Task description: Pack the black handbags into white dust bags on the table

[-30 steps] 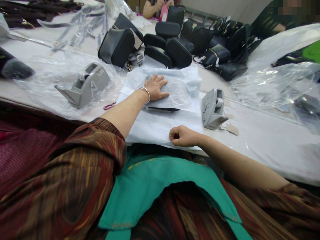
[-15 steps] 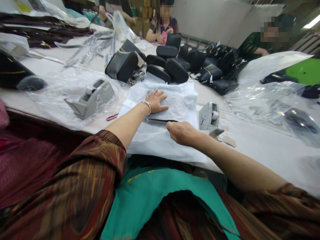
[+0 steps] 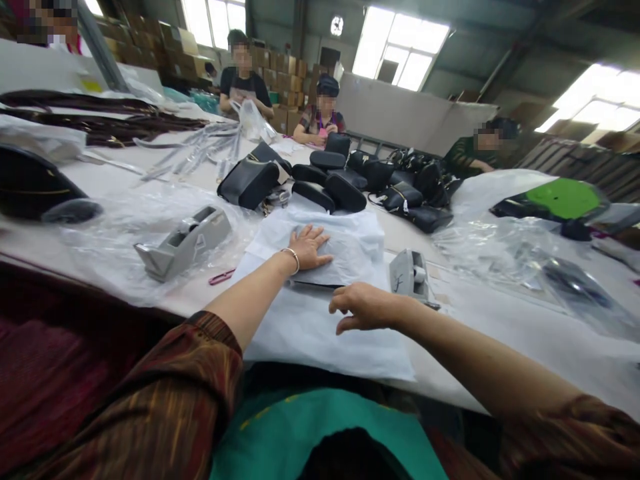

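My left hand [image 3: 309,247] lies flat with fingers spread on thin white wrapping paper [image 3: 357,243]. Under the paper is a flat dark thing, of which only a black edge [image 3: 317,286] shows at the near side; its kind is hidden. My right hand [image 3: 363,307] hovers just in front of that edge, fingers curved and apart, with nothing visible in them. More white paper [image 3: 320,333] reaches toward the table's near edge. Right of the paper stands a grey tape dispenser [image 3: 411,275]. A second tape dispenser [image 3: 185,243] is on the left, on clear plastic.
Several black bags [image 3: 345,192] are piled beyond the paper. Clear plastic bags [image 3: 495,247] spread on the right. A small pink tool [image 3: 221,277] lies left of the paper. Dark straps [image 3: 100,117] lie far left. Co-workers [image 3: 245,87] are across the table.
My right hand has come off the black edge and its fingers have parted. My left hand stays flat on the paper. The camera has tilted up, showing more of the room.
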`<state>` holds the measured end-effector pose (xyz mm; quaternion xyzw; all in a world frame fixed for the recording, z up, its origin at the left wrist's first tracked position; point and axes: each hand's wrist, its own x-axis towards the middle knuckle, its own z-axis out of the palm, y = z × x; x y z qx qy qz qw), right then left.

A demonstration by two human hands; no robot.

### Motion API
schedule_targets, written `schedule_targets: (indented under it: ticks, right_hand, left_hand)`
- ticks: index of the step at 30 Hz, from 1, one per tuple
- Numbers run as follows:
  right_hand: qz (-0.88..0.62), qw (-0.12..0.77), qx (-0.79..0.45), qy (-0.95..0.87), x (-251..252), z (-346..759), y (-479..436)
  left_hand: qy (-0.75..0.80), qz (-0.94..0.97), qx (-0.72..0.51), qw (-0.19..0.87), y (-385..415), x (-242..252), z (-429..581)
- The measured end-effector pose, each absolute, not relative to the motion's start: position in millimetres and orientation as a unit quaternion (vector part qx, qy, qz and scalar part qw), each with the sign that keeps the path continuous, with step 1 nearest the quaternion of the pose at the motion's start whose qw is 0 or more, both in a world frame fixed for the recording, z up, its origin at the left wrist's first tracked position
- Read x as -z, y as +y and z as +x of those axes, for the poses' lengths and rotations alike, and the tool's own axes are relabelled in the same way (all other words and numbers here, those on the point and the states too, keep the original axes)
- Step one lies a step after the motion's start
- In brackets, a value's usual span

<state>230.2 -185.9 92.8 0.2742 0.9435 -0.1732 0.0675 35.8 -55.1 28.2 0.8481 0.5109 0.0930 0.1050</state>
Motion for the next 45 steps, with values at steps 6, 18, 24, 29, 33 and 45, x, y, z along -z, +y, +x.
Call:
schedule_targets:
  ticks: [6,18,24,29,33,45]
  right_hand:
    - [0.276,0.011,0.197,0.941,-72,237,-223]
    - [0.308,0.071,0.165,0.934,-42,234,-270]
    - [0.322,0.083,0.16,0.929,-39,232,-267]
    - [0.321,0.086,0.177,0.926,-35,234,-258]
    - [0.314,0.075,0.183,0.929,-32,232,-255]
    - [0.388,0.023,0.392,0.834,-49,235,-225]
  left_hand:
    - [0.502,0.851,-0.106,0.115,-53,-23,37]
    - [0.496,0.851,-0.1,0.139,-44,-13,39]
    - [0.497,0.849,-0.104,0.144,-46,-13,39]
    - [0.492,0.852,-0.107,0.145,-48,-16,38]
    - [0.491,0.852,-0.109,0.143,-48,-16,38]
    - [0.491,0.85,-0.119,0.147,-45,-14,39]
